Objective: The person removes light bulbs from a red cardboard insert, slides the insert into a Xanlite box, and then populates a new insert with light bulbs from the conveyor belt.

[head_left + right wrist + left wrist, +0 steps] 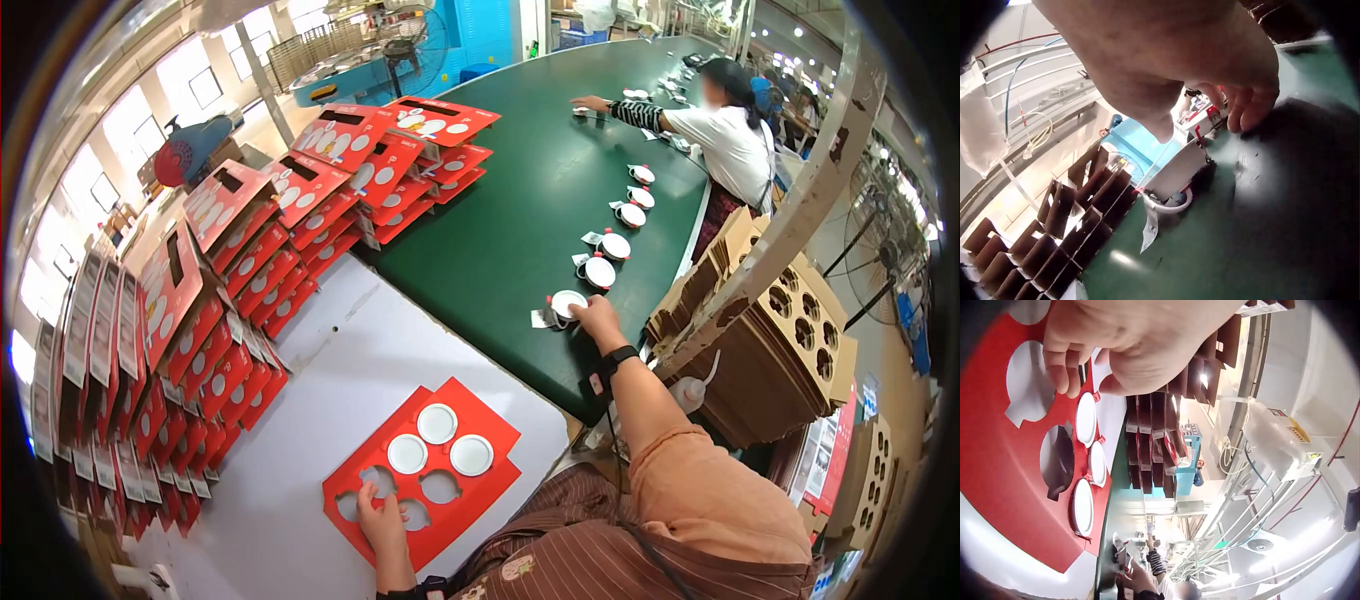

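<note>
My left hand (382, 525) is over a red cardboard sheet (490, 508) with round cut-outs, its loosely bent fingers beside one cut-out. Three white mugs (437, 424) sit in cut-outs at the sheet's far side, rims showing. In the left wrist view the thumb and fingers of that hand (1122, 347) are spaced apart. My right hand (602, 322) reaches onto the green table, fingertips right at the rim of the nearest mug (568, 304). The right wrist view shows this mug (1175, 172) with a curved handle and paper tag, below the spread thumb and fingers (1247, 109).
Several more mugs (599, 272) stand in a line along the green table (470, 300). Red printed cartons (170, 300) are stacked at left on the white table (330, 370). Brown cardboard inserts (740, 350) and a metal post (760, 260) stand at right. Another person (730, 140) reaches across the far end.
</note>
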Demonstrator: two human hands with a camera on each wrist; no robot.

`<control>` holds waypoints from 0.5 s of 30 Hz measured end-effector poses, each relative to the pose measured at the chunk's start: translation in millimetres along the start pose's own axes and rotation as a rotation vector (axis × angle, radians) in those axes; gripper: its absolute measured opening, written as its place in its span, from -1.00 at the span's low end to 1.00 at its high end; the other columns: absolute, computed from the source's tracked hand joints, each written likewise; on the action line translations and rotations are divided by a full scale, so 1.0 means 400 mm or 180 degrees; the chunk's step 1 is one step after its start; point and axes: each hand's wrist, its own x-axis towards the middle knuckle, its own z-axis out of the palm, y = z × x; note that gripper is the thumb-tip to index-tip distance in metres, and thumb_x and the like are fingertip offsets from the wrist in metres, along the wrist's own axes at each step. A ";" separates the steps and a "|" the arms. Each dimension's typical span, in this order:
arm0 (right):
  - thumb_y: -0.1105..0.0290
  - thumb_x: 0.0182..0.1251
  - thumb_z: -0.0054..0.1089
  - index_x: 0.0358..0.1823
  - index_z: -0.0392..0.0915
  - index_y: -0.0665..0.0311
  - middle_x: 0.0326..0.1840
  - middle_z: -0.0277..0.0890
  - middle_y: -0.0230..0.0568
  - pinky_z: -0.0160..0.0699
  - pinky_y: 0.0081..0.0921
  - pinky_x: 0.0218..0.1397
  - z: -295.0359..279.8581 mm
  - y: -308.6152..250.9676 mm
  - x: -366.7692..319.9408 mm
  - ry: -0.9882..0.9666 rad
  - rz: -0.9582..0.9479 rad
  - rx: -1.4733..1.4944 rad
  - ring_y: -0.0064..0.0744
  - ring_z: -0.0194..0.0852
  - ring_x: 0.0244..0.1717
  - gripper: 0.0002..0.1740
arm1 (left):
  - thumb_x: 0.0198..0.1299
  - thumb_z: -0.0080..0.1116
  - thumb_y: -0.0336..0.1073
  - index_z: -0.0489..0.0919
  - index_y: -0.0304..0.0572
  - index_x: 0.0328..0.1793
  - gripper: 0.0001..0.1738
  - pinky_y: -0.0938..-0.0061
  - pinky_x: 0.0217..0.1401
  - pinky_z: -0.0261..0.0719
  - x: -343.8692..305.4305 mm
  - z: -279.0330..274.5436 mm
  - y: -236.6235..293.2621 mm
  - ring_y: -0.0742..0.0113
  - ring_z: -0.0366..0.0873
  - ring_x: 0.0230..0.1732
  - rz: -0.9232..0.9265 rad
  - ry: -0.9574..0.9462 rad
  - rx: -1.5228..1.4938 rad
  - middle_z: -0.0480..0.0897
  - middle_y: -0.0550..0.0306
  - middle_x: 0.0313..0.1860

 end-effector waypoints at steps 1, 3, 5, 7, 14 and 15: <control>0.00 -0.04 0.37 -0.05 0.54 0.46 -0.11 0.55 0.23 0.48 -0.16 0.06 0.000 -0.008 0.000 -0.0651 -0.0132 0.0045 0.18 0.49 0.05 -0.32 | 0.14 0.03 -0.51 0.30 -0.27 0.30 -0.47 0.59 -0.60 0.48 0.001 0.004 -0.001 0.40 0.57 -0.48 0.0007 -0.0010 0.0021 0.38 -0.07 0.25; 0.17 -0.03 0.38 -0.23 0.58 0.43 -0.30 0.60 0.09 0.55 -0.29 -0.17 0.026 -0.007 -0.006 -0.0425 -0.0342 -0.0016 -0.02 0.62 -0.20 -0.54 | 0.14 0.02 -0.52 0.35 -0.28 0.26 -0.51 0.61 -0.56 0.50 -0.004 -0.002 -0.007 0.41 0.57 -0.47 0.0300 -0.0050 0.0028 0.43 -0.07 0.20; 0.33 0.05 0.34 -0.38 0.53 0.38 -0.45 0.57 -0.17 0.41 -0.56 -0.45 0.022 -0.020 -0.020 -0.1396 0.0068 0.1064 -0.43 0.53 -0.48 -0.75 | 0.16 0.03 -0.51 0.38 -0.28 0.23 -0.54 0.61 -0.54 0.50 -0.016 0.011 0.013 0.43 0.56 -0.47 0.0389 -0.0182 0.0010 0.46 -0.05 0.17; 0.44 0.12 0.26 -0.39 0.48 0.32 -0.50 0.51 -0.29 0.29 -0.68 -0.54 0.025 -0.031 -0.075 -0.1500 0.0120 0.1432 -0.60 0.44 -0.55 -0.86 | 0.17 0.03 -0.50 0.41 -0.29 0.21 -0.57 0.61 -0.52 0.50 -0.034 0.036 0.035 0.44 0.56 -0.46 0.0461 -0.0278 -0.0022 0.49 -0.03 0.14; 0.50 0.26 0.15 -0.27 0.38 0.33 -0.43 0.51 -0.31 0.48 -0.65 -0.37 -0.053 -0.141 -0.398 -0.1915 -0.0815 0.2918 -0.57 0.51 -0.44 -0.88 | 0.20 0.12 -0.49 0.34 -0.21 0.36 -0.44 0.56 -0.22 0.59 -0.089 0.186 0.157 0.43 0.56 -0.19 0.1781 -0.1528 0.0098 0.44 -0.02 0.23; 0.52 0.28 0.13 -0.26 0.37 0.33 -0.42 0.51 -0.32 0.50 -0.64 -0.34 -0.068 -0.152 -0.447 -0.2005 -0.1062 0.2858 -0.57 0.53 -0.42 -0.89 | 0.19 0.14 -0.48 0.31 -0.19 0.38 -0.40 0.54 -0.16 0.61 -0.108 0.209 0.186 0.39 0.56 -0.10 0.2303 -0.1389 0.0104 0.40 -0.04 0.27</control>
